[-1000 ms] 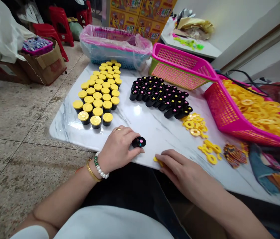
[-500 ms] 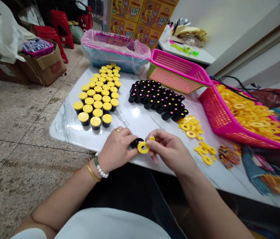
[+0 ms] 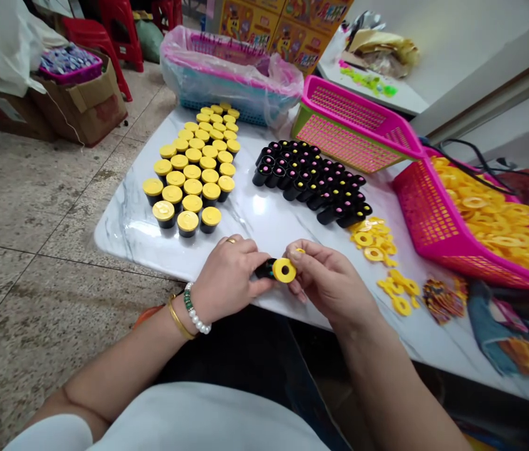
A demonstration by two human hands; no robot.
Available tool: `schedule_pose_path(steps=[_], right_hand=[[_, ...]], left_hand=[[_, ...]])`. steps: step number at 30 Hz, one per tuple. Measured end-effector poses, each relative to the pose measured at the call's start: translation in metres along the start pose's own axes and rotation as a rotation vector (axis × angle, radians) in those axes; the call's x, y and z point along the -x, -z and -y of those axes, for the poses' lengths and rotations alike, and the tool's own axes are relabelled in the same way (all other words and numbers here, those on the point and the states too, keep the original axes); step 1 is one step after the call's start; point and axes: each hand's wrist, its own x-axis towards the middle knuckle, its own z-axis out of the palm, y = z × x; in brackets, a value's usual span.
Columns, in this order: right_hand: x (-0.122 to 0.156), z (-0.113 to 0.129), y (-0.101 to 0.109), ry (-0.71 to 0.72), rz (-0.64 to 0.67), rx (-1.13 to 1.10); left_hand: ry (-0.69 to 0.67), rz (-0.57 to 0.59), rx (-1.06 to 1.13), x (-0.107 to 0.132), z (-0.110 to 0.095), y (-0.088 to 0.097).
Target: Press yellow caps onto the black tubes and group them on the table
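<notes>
My left hand [image 3: 231, 275] is closed on a small black cup [image 3: 264, 269] at the front edge of the table, its mouth turned to the right. Between the fingers of my right hand [image 3: 323, 272] is a yellow ring [image 3: 285, 270] with a round hole and a small tab. The ring is right at the cup's mouth; whether the two touch, I cannot tell. Beyond my left hand stand rows of black cups with yellow lids [image 3: 192, 186]. Farther right, a cluster of open black cups [image 3: 313, 175] shows pink and yellow dots inside.
Loose yellow rings [image 3: 374, 241] lie right of the cups, beside a pile of patterned pieces [image 3: 442, 299]. A pink basket [image 3: 426, 219] holds many yellow rings. Another pink basket [image 3: 362, 119] and a plastic-lined basket [image 3: 231, 81] line the back. Red stools [image 3: 121, 31] stand on the floor.
The view has shifted a little, so the table's contents sit differently in frame. The yellow ring has turned to face the camera more and is closer to the cup's mouth.
</notes>
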Motion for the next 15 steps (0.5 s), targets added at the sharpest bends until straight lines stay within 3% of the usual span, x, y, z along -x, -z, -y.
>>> schedule_pose_path(steps=[4, 15], right_hand=[[-0.0018, -0.0029, -0.0044, 0.045, -0.069, 0.111], [-0.0008, -0.0073, -0.0106, 0.074, -0.082, 0.114]], left_hand=[[-0.001, 0.002, -0.008, 0.0006, -0.0002, 0.0007], [0.009, 0.021, -0.027, -0.0021, -0.003, 0.0027]])
